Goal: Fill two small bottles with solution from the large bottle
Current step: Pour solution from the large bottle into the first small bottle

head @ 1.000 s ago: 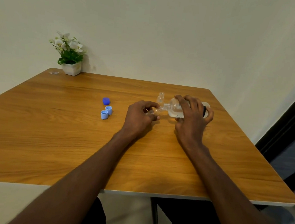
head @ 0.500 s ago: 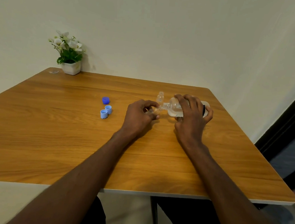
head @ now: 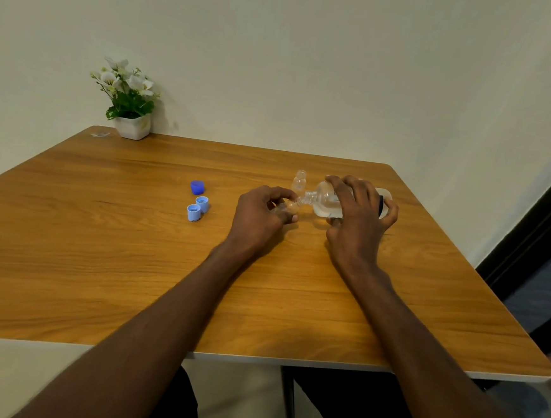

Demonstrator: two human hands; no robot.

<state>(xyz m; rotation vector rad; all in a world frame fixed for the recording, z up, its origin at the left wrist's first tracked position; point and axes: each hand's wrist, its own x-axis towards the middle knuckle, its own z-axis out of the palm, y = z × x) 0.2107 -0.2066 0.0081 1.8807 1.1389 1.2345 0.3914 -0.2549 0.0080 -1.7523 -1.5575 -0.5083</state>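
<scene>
The large bottle (head: 326,201) was clear and lay tipped almost flat above the wooden table (head: 100,244). Its neck pointed left. A little clear liquid sat along its low side. The right hand (head: 359,222) was wrapped over the top of it, with fingers curled round and the thumb under, gripping it tight.

The mouth of the large bottle met the mouth of a small bottle (head: 288,206). That small bottle was clear too and was tilted toward the big one. The left hand (head: 260,216) was closed round it, so most of it was hidden. How much liquid it held could not be told.

A second small bottle (head: 299,181) stood upright on the table just behind the two mouths, with no hand on it. It looked clear, with its top open.

To the left, well apart from the hands, lay a dark blue cap (head: 197,187) and two light blue caps (head: 197,208), open side up. A flower pot (head: 132,126) stood in the far corner.
</scene>
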